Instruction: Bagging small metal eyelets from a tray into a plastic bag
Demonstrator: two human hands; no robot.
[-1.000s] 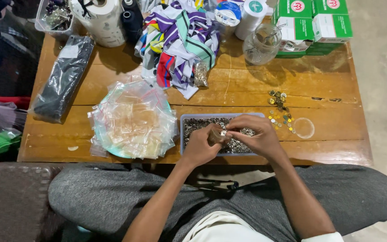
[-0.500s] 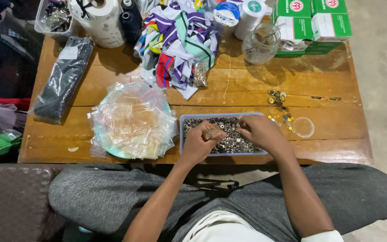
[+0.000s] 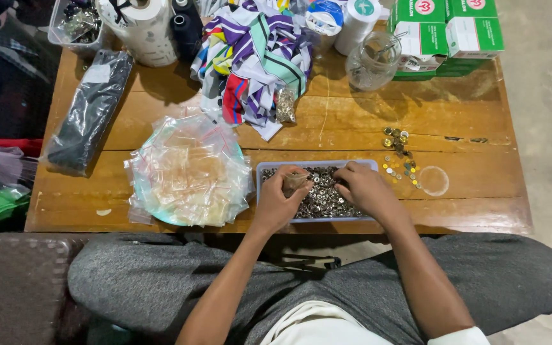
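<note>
Wooden planks make up the low surface (image 3: 161, 217), worn and cracked, with everything laid within arm's reach of the seated person. At the far left lies a long dark packet in clear wrap (image 3: 87, 112), set aside near the edge. Next to it a heap of small clear zip bags (image 3: 190, 169) sits on a pale round plate, close enough to draw from without stretching. Just right of that stands a shallow grey tray (image 3: 317, 165) filled with small metal rings (image 3: 321, 195), placed square in front of the body so both hands can work over it.

The left hand (image 3: 279, 201) is closed around a small clear bag (image 3: 294, 182), pinching it above the tray, seemingly so that anything dropped falls back among the rings. The right hand (image 3: 365, 190) rests curled in the tray, fingers down among the rings; whether it grips any I cannot tell.

Behind the tray a pile of striped cloth (image 3: 250, 57) lies with thread spools and a glass jar (image 3: 372, 61). Further right, loose metal pieces (image 3: 398, 153) are scattered beside a clear round lid (image 3: 434, 181).
</note>
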